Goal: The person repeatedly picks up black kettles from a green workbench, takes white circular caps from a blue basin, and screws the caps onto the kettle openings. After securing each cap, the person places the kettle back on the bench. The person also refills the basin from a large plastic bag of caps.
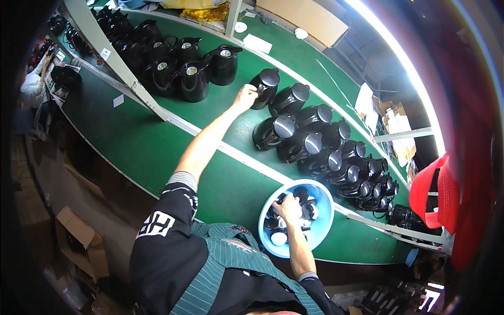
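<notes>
My left hand (245,98) is closed at the side of a black jug (266,87) with a lid on top, at the near end of a lidded group on the green bench. The fingers seem to grip its handle. In the light-blue basin (326,223) in front of me, my right hand (289,209) reaches down among round black and white pieces that look like lids (301,194). Those fingers are bent together; what they hold is hidden. Beyond my left hand, several black jugs (222,64) show pale round centres at their tops.
A row of lidded black jugs (313,147) runs away to the right. A metal post (113,60) and a rail (252,165) divide the bench. At far left another person (34,86) works. A red mesh cap-like thing (443,194) hangs at right; a cardboard box (81,241) stands below left.
</notes>
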{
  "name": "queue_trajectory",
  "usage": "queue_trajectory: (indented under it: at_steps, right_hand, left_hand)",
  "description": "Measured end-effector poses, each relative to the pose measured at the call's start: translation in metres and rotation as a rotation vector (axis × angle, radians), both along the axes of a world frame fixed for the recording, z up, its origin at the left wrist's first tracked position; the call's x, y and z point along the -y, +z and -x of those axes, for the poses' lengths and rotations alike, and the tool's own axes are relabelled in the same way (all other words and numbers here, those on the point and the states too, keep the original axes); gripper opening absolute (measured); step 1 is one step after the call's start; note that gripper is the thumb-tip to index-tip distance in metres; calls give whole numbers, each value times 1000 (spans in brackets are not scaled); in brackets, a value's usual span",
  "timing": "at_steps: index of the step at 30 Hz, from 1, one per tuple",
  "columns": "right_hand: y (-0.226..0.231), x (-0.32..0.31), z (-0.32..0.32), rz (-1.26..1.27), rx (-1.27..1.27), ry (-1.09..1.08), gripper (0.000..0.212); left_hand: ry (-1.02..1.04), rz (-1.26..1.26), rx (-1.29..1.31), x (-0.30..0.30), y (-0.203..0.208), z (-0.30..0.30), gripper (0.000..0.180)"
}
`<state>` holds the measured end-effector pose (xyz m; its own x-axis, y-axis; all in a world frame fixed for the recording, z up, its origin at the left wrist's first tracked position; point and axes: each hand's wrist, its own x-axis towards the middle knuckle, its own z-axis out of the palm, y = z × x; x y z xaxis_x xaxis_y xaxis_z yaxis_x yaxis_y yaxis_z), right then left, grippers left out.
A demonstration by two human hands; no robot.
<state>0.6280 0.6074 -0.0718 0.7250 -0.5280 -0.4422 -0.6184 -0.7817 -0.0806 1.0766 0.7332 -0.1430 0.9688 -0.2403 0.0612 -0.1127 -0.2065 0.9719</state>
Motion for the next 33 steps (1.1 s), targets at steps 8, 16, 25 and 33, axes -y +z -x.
queue_trajectory:
  at_steps: [8, 16, 25, 33]
  right_hand:
    - [37, 33, 21, -37, 197, -144, 93]
    - [128, -13, -46, -551, 563, -176, 82]
    - [117, -81, -119, -682, 933, 226, 86]
    - [126, -62, -88, -164, 894, 827, 86]
  left_hand:
    - [674, -707, 371, -190, 57, -34, 102]
    - [192, -556, 239, -187, 74, 43, 49]
    - [-349, -628, 494, -155, 177, 228, 33]
    - [-545, -642, 576, -153, 205, 246, 37]
